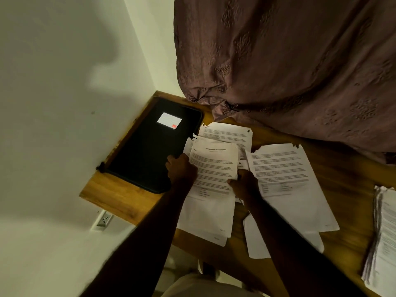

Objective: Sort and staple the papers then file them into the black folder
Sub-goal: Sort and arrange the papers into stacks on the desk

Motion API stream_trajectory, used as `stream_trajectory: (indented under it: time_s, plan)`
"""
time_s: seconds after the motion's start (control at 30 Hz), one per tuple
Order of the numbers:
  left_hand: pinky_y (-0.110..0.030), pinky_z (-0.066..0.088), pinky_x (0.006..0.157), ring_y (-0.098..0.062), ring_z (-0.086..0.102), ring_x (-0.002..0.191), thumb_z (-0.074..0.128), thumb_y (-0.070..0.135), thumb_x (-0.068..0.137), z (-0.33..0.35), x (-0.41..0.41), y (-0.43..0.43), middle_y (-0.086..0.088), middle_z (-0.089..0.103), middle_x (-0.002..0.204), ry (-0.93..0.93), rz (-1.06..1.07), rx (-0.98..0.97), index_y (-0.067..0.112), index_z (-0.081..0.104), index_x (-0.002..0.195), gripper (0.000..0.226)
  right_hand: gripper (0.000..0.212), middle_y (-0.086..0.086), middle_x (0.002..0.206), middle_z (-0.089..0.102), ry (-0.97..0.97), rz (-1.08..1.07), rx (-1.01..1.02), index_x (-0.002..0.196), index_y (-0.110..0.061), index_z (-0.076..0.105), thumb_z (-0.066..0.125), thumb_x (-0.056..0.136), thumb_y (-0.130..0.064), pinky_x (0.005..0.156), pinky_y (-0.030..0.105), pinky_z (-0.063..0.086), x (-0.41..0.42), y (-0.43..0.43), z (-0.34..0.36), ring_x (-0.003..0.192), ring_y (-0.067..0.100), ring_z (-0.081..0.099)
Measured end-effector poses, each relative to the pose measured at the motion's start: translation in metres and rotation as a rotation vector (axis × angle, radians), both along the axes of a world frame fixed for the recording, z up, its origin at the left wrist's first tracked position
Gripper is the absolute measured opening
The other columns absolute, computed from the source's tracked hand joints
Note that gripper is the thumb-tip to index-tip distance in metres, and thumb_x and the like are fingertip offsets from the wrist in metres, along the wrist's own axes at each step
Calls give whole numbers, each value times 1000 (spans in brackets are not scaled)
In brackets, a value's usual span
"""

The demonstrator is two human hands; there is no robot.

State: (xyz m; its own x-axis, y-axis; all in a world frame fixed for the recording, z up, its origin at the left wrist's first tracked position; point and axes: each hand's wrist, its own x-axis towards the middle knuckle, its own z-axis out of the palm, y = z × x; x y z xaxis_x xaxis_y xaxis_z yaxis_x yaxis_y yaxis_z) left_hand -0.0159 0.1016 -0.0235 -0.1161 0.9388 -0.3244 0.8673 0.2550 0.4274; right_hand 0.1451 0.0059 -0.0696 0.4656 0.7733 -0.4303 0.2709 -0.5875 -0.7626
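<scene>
Several loose sheets lie spread over the middle of the wooden worktop in the head view, overlapping at odd angles, with none seen to be stapled. Both hands are on a titled sheet that tops the left heap. The left hand curls its fingers round the sheet's left edge, and the right hand pinches its right edge with the thumb on top.

The black folder lies flat and closed at the far left of the worktop, just beside the heap, its white label facing up. Nothing appears to be filed in it yet, though its inside is hidden. A thicker stack of papers sits well apart at the right edge; whether it is already sorted cannot be told. No stapler shows anywhere. A brown curtain hangs over the far side.

By my judgement the task is in its sorting stage, with stapling and filing still to do.
</scene>
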Motion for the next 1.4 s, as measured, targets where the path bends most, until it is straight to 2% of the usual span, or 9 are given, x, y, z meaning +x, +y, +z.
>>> stream_trajectory:
  time_s: [0.4,0.47,0.57,0.67,0.8,0.97,1.07,1.23,1.4]
  plan:
    - [-30,55,79,-19,63,101,51,13,101,0,-24,15,4,59,107,-324,-151,89,23,51,105,10,39,1,115,72,120,-54,27,118,-22,65,77,83,-33,84,49,61,-5,5,-7,106,26,69]
    - [-18,49,72,-10,60,93,53,14,102,2,-37,12,11,56,103,-383,-189,176,22,51,107,10,57,-3,114,72,150,-87,100,121,-26,64,79,72,-52,86,49,60,-6,2,-6,104,22,69]
    - [-26,59,75,-7,65,90,56,12,100,10,-64,9,9,61,102,-616,-187,208,16,51,112,13,91,-9,119,69,223,-95,189,131,-28,54,82,56,-70,86,41,60,-11,-1,2,107,15,67]
    - [-37,62,75,-22,72,98,58,7,98,18,-90,4,-4,66,112,-897,-195,101,17,44,124,31,83,-11,124,65,357,-12,239,134,-30,50,89,63,-47,85,31,59,-18,-3,11,115,13,63]
    - [-37,61,81,-27,70,107,57,5,98,23,-117,-1,-11,68,121,-999,-162,21,9,47,136,39,76,-20,123,63,350,86,300,134,-35,48,90,70,-31,98,38,54,-25,-8,16,128,10,53]
    - [-46,57,92,-36,65,117,52,7,98,18,-126,-10,-17,67,128,-1143,-89,-84,4,55,136,38,79,3,128,67,524,163,361,144,-24,41,85,78,-23,89,49,59,-23,-13,24,120,22,65]
    - [-52,52,97,-37,63,119,54,10,100,15,-117,-13,-17,64,131,-1192,-30,-152,7,55,137,37,39,-4,118,72,404,252,331,120,-33,60,76,87,-20,95,50,57,-20,-12,30,114,16,67]
    - [-50,56,96,-36,66,115,64,10,94,10,-99,-24,-15,70,124,-1134,34,-367,8,59,132,39,22,-10,111,73,354,287,301,116,-33,63,67,95,-26,95,42,57,-13,-6,37,107,9,69]
    - [-45,60,88,-34,69,110,66,11,94,3,-100,-19,-15,71,121,-1140,180,-259,7,63,128,35,48,4,135,61,-214,392,292,136,-26,55,29,106,-53,103,42,50,5,-11,27,123,19,57]
